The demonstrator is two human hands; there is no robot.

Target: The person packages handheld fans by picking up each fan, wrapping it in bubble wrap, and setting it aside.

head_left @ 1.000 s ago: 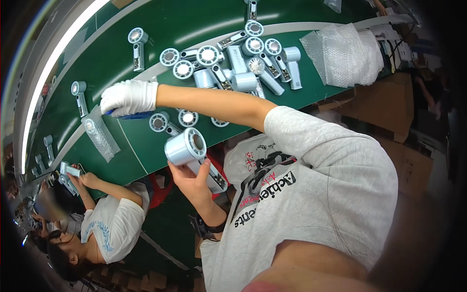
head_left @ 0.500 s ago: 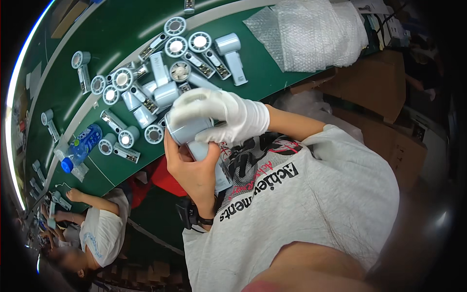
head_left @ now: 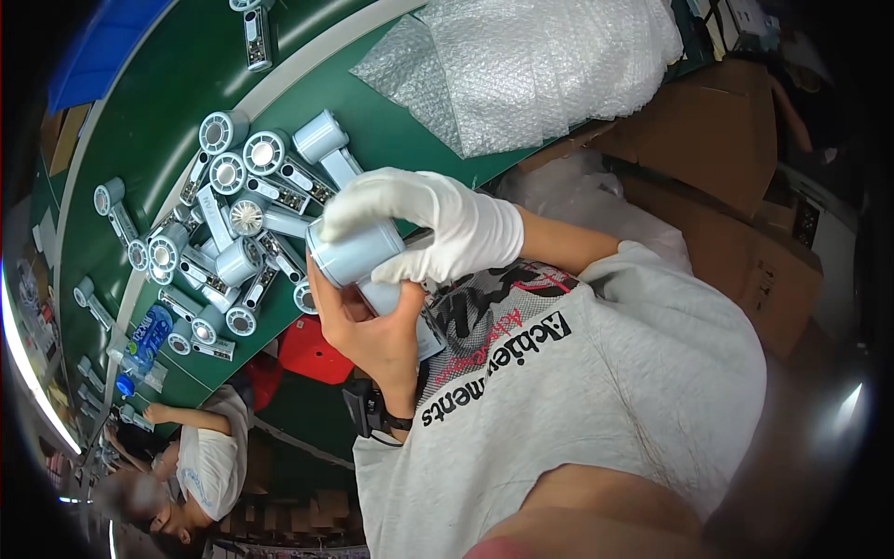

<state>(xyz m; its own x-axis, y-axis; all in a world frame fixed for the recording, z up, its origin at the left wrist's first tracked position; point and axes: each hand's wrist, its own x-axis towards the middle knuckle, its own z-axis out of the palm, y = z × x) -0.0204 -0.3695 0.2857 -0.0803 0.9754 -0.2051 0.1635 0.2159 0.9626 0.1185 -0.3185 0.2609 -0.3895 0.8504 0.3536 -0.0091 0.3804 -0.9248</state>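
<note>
A light blue handheld fan (head_left: pixel 352 252) with a round, drum-like head is held in front of my chest, above the table's near edge. My bare left hand (head_left: pixel 372 321), with a black band and device at the wrist, wraps the fan from below. My right hand (head_left: pixel 433 219), in a white glove, curves over the top of the head, its thumb against the near side. The palms and part of the fan's handle are hidden. Just beyond, several similar fans (head_left: pixel 240 261) lie in a loose heap, many with handle insides exposed.
Bubble wrap (head_left: pixel 549 74) is piled at the far right of the green table (head_left: pixel 307 88). A blue-capped bottle (head_left: pixel 147 340) lies at left, near a co-worker's arm (head_left: pixel 191 417). Cardboard boxes (head_left: pixel 689 140) stand at right; a red stool-like thing (head_left: pixel 315 352) is below the table edge.
My view has turned, so the fan heap and bubble wrap sit further left in the picture. Both hands keep hold of the fan, and more of its head shows between them.
</note>
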